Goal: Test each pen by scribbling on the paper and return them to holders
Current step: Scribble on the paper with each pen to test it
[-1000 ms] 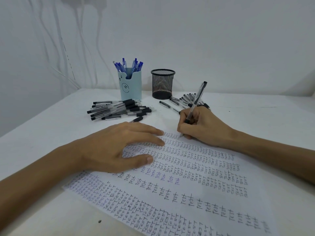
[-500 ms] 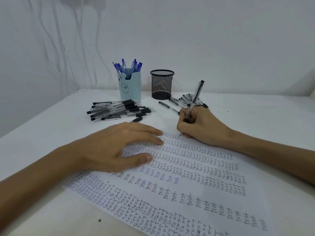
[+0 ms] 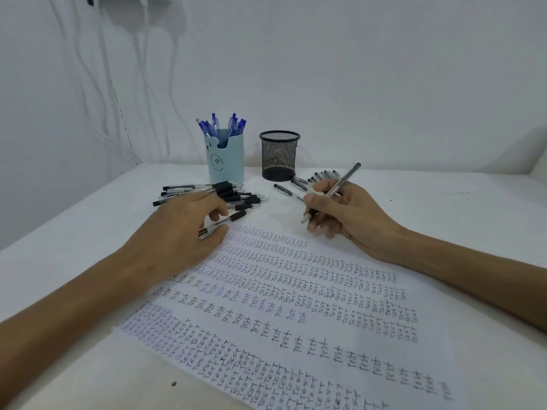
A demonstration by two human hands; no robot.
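Note:
A white paper covered in rows of "test" scribbles lies in front of me. My right hand grips a clear black pen in a writing hold, its tip just off the paper's far edge. My left hand is at the paper's far left corner, thumb and fingers pinching a black-grip pen that lies low over the table. Behind it is a pile of black pens. A light blue holder holds several blue pens. The black mesh holder looks empty.
A second small group of black pens lies behind my right hand, near the mesh holder. White cables hang down the wall at the left. The white table meets the wall just behind the holders.
My left hand left the paper, moved up and left to the pen pile and took hold of a black-grip pen. My right hand lifted its pen tip off the paper.

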